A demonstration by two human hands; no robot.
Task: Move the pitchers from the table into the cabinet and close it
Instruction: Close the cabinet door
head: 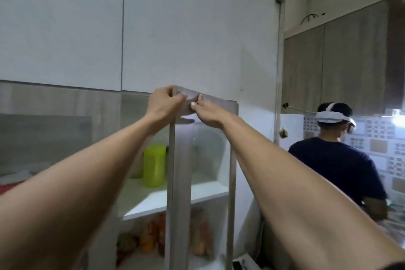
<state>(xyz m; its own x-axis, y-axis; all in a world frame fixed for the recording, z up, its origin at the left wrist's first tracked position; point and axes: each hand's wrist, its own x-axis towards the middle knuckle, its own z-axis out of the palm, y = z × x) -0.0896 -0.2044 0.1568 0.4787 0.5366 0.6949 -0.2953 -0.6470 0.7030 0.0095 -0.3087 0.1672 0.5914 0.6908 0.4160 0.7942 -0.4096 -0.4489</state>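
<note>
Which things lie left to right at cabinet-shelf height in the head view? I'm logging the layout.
Translucent yellow-green plastic pitcher → grey glass-panelled cabinet door, held at its top by left hand and right hand → person in a dark blue T-shirt.

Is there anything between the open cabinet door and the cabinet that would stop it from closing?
Nothing visible does. Both hands, left hand and right hand, grip the cabinet door at its top edge; the green pitcher stands well inside on the shelf.

White wall point(258, 28), wood-grain upper cupboards point(341, 61), patterned tiles point(377, 138).
</note>
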